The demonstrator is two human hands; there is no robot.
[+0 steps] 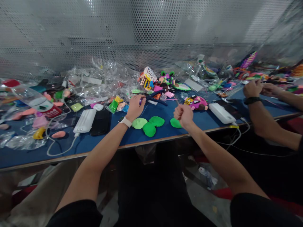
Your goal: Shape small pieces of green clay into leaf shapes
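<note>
Apparent step: handling parts over the table (206,121). Left hand (135,108) curled beside a dark blue item (155,94), hold indeterminable; right hand (183,115) clenched, contents hidden. Green clay (149,129) lies near the table's front edge. Next move calls for steadiness.

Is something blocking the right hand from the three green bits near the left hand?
Nothing visible blocks it. Between the right hand and the nearest of the three green bits there's blue table. A fourth green bit lies by the right hand, but it's flat, so it probably wouldn't stop it.
</note>
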